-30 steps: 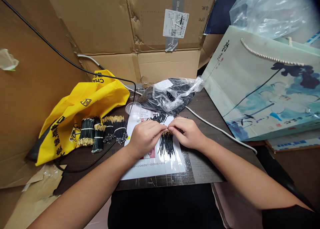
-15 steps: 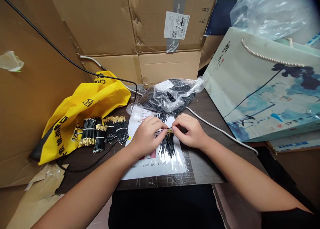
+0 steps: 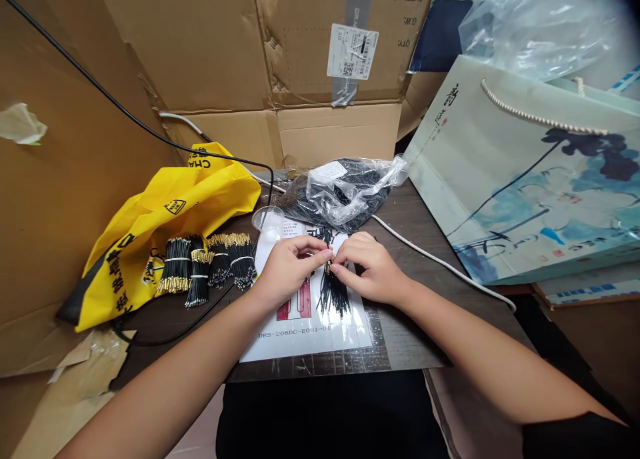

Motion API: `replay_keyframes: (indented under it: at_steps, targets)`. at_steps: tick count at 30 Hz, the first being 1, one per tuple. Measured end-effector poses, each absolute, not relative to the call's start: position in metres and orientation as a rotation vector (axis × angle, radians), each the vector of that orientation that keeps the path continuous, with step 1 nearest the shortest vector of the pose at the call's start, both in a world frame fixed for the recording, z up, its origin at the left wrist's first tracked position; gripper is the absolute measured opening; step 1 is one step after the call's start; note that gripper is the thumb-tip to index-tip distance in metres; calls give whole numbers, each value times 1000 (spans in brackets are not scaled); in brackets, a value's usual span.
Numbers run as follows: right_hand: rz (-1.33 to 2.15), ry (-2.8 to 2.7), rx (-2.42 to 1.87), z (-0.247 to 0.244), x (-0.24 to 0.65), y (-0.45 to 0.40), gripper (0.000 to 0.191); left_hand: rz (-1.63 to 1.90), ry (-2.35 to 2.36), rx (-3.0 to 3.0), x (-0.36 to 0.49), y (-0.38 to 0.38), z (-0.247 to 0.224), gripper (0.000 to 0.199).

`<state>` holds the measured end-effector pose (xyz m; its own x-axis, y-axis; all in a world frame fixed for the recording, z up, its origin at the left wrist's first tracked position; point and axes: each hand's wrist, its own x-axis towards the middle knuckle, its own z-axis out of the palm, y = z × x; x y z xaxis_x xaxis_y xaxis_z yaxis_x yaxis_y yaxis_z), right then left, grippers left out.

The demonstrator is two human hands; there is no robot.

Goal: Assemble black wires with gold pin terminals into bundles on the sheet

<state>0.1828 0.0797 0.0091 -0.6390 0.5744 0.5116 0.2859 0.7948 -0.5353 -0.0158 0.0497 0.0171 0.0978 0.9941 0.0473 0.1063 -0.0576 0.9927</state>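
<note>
In the head view, our right hand (image 3: 370, 270) has moved in toward 9 o'clock, nearly meeting our left hand (image 3: 287, 265). On each, thumb and forefinger press together; what those fingers (image 3: 321, 255) pinch is too small to make out. The black piece that spanned the gap before no longer shows clearly. The loose gold-ended wires (image 3: 333, 293) lie at 6 o'clock from the fingertips, on the printed sheet (image 3: 320, 342), whose red drawing (image 3: 301, 302) is now more exposed.

"DRS-206DC-E001-01" on white sheet (image 3: 350, 337), "CUTF(MM)", "G.W.", "QTY" on cardboard box (image 3: 307, 59), "CHA" on yellow bag (image 3: 200, 189)
</note>
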Motion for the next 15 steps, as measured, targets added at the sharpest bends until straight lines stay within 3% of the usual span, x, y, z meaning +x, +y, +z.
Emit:
replay_keyframes:
  at_steps: [9, 15]
  targets:
    - [489, -2405, -757, 27, 199, 86, 15, 956, 1315, 1491, -15, 47, 27, 24]
    - [559, -2610, -1486, 46, 258, 118, 19, 504, 1657, 2153, -17, 41, 27, 33]
